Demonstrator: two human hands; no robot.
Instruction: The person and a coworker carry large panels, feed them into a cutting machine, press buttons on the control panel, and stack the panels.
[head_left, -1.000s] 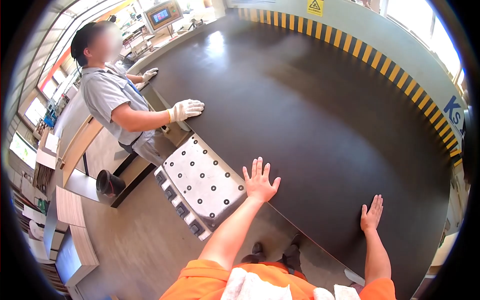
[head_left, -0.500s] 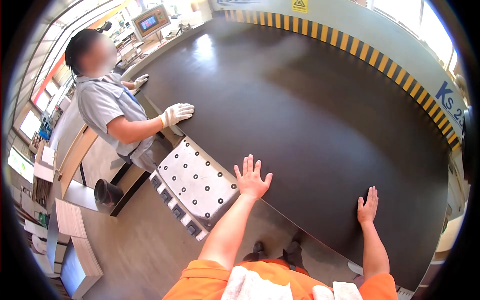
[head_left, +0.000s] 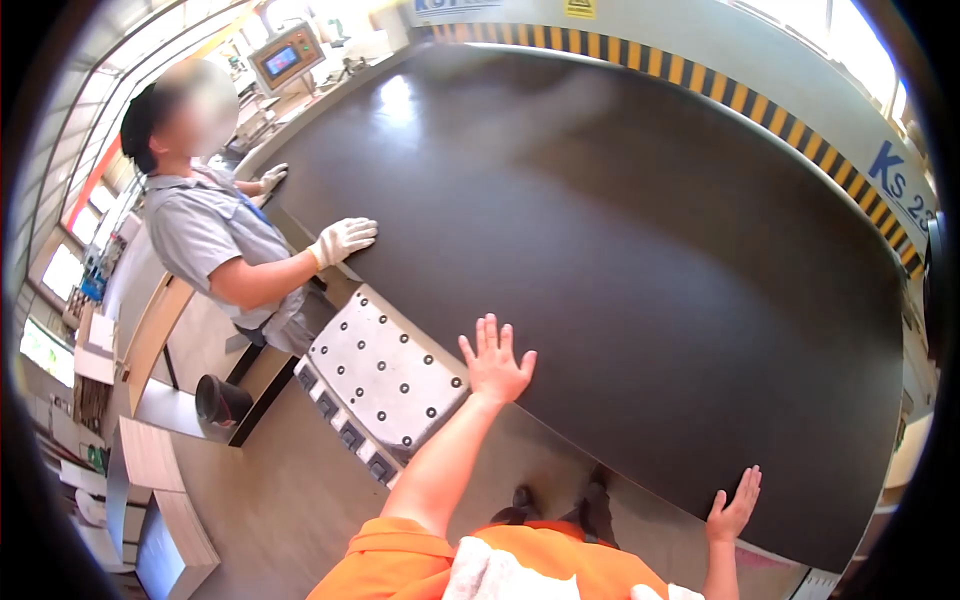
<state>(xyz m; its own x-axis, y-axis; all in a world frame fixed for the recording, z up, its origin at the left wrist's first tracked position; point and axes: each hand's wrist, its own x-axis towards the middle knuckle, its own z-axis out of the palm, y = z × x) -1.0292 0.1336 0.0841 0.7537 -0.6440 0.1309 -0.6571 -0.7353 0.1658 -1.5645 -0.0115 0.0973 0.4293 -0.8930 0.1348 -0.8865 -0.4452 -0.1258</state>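
A large dark board [head_left: 620,260] spans most of the view, its near edge in front of my body. My left hand [head_left: 497,362] lies flat on it at the near edge, fingers spread, beside a pale support table with black dots [head_left: 385,365]. Toward the near right corner, my right hand [head_left: 733,508] rests by the edge with its fingers stretched out. Neither hand grips anything. On the left, a co-worker's gloved hand [head_left: 345,241] touches the board's edge, and their other glove [head_left: 272,178] is farther back.
A machine beam with yellow-black stripes [head_left: 700,78] crosses above the board's far side. A control screen [head_left: 284,60] stands at the back left. Left of me are a black bucket [head_left: 222,400] and stacked boards [head_left: 165,455]. A measuring scale [head_left: 818,584] shows at lower right.
My right hand has slid back toward me, nearer the board's near edge. A gap now shows along the striped beam, so the board seems to have shifted toward me. My left hand stays at the edge.
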